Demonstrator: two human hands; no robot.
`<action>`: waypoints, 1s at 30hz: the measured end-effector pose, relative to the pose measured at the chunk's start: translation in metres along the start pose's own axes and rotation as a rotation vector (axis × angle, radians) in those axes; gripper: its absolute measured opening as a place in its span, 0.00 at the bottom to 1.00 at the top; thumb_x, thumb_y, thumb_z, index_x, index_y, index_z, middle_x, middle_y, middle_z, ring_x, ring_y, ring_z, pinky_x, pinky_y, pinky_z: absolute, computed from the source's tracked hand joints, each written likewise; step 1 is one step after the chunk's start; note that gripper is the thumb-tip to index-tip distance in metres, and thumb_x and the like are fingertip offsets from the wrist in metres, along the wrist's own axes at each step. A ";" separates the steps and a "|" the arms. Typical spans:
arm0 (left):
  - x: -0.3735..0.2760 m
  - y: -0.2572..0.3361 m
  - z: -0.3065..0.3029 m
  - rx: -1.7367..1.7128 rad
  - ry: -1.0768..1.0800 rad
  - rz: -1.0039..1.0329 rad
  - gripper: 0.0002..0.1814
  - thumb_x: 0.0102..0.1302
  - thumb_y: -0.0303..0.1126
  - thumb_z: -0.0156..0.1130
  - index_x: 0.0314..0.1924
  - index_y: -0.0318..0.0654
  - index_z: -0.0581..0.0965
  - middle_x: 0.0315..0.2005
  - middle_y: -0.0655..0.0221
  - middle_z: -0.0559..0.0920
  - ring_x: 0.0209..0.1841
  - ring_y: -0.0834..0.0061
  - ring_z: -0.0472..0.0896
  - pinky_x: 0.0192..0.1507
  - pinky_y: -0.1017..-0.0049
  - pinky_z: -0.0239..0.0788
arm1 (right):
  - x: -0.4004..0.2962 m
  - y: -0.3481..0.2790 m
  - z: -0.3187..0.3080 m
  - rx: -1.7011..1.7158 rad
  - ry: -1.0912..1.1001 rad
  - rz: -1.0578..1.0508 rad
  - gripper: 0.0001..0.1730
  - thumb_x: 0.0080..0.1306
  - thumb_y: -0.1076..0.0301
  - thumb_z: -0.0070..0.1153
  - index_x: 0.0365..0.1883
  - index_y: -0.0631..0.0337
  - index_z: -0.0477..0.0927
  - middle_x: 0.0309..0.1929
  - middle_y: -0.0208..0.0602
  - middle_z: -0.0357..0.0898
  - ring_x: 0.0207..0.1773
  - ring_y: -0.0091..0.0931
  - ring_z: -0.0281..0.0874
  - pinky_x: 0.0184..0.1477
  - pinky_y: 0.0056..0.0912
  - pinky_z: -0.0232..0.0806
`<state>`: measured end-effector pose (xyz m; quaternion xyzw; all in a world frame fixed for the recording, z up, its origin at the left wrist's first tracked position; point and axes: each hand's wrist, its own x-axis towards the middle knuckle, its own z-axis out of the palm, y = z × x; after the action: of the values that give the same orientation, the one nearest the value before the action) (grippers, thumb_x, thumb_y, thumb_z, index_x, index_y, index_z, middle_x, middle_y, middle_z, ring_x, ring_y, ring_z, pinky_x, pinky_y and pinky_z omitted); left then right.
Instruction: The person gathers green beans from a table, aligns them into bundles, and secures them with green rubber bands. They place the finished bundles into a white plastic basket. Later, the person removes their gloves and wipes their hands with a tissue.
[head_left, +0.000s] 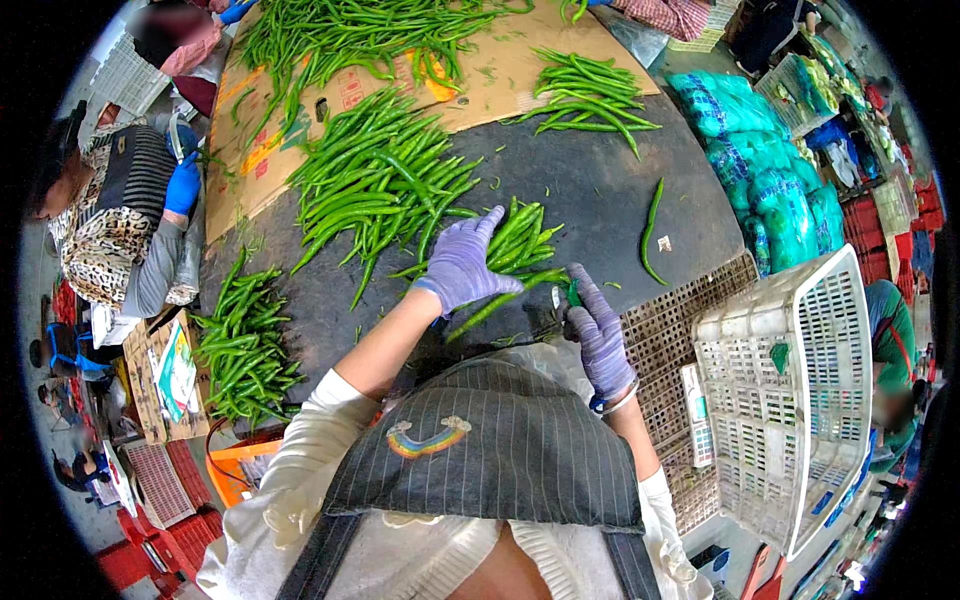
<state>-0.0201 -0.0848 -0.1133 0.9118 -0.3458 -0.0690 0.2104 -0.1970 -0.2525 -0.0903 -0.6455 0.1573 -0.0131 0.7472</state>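
My left hand (466, 262), in a purple knit glove, grips a small bunch of long green chili peppers (521, 236) low over the dark tabletop (592, 199). Its thumb lies in front of the bunch, beside one pepper (484, 316) that slants down toward me. In the matching glove, my right hand (600, 330) is closed around a small green-handled tool (574, 292), mostly hidden by the fingers. The tool is close to the stem end of the slanting pepper. Just beyond my left hand spreads a larger heap of green chili peppers (382, 180).
Flattened cardboard (480, 105) under a big pepper pile (360, 34) covers the far side. More peppers lie at left (247, 345) and far right (592, 94). A white plastic crate (780, 397) stands at right, near stacked green bags (780, 165). A co-worker's blue-gloved hand (182, 186) is at left.
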 end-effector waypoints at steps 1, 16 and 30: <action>-0.002 0.000 -0.002 -0.090 0.080 0.083 0.52 0.41 0.51 0.78 0.65 0.39 0.65 0.50 0.52 0.77 0.54 0.53 0.75 0.60 0.61 0.63 | 0.002 -0.002 0.003 -0.011 -0.002 0.000 0.32 0.69 0.74 0.45 0.72 0.61 0.58 0.50 0.27 0.74 0.35 0.14 0.62 0.41 0.16 0.63; -0.028 0.018 -0.010 -0.713 0.187 -0.134 0.08 0.57 0.28 0.69 0.36 0.36 0.80 0.29 0.66 0.83 0.35 0.75 0.80 0.41 0.73 0.72 | -0.008 -0.021 0.027 -0.481 0.008 0.069 0.33 0.69 0.69 0.51 0.72 0.58 0.57 0.33 0.41 0.82 0.30 0.26 0.79 0.34 0.31 0.71; 0.069 -0.049 0.015 0.038 -0.342 -0.170 0.15 0.59 0.45 0.62 0.41 0.45 0.82 0.37 0.56 0.83 0.42 0.54 0.81 0.46 0.59 0.71 | -0.025 0.038 0.019 -0.419 -0.027 0.047 0.27 0.71 0.66 0.49 0.69 0.54 0.64 0.25 0.33 0.78 0.25 0.19 0.73 0.30 0.26 0.68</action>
<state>0.0576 -0.1020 -0.1465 0.9165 -0.2994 -0.2342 0.1247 -0.2232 -0.2224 -0.1196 -0.7830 0.1617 0.0460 0.5989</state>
